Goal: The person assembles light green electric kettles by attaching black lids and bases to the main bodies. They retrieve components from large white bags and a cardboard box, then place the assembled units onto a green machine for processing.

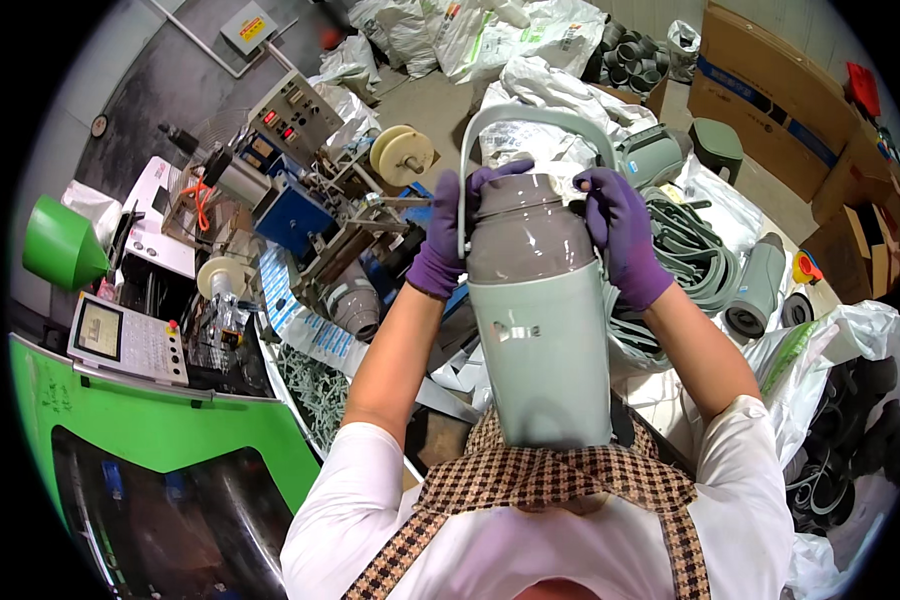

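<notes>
The left hand [438, 240] and right hand [625, 240] were gloved in purple. The container [545, 360] was pale grey-green below and glossy taupe above, its handle [540, 112] pale grey-green. The apron [560, 478] bore a tan-and-black check, the shirt [745, 480] was white, the funnel [58, 240] green.

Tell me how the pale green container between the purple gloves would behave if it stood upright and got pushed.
The pale green container looks tall and fairly narrow, so a push up high might tip it. Without visible creases, it's probably stiff. The shiny grey upper section may feel slippery.
</notes>
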The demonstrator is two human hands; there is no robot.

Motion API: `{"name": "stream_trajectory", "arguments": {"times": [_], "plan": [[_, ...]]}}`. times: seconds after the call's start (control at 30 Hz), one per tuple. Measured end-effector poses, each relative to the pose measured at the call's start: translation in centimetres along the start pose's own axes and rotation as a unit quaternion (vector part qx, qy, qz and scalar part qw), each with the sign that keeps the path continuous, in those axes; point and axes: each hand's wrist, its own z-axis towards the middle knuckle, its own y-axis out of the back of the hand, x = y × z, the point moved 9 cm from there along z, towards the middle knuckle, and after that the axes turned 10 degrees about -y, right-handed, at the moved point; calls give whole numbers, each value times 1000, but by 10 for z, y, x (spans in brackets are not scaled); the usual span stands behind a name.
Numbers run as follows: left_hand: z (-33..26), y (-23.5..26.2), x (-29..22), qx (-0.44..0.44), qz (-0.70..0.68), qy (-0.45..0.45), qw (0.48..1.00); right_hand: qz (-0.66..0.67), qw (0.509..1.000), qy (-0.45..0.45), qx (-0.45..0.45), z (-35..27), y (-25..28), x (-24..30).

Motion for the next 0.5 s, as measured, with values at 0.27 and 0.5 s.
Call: {"name": "stream_trajectory", "arguments": {"times": [0.27,0.5], "plan": [[-12,-25,-22,107,240,-112,958,248,964,-94,20,-30,7,-37],[-55,-36,-52,233,282,-148,919,337,931,-135,23,-61,-16,9]]}}
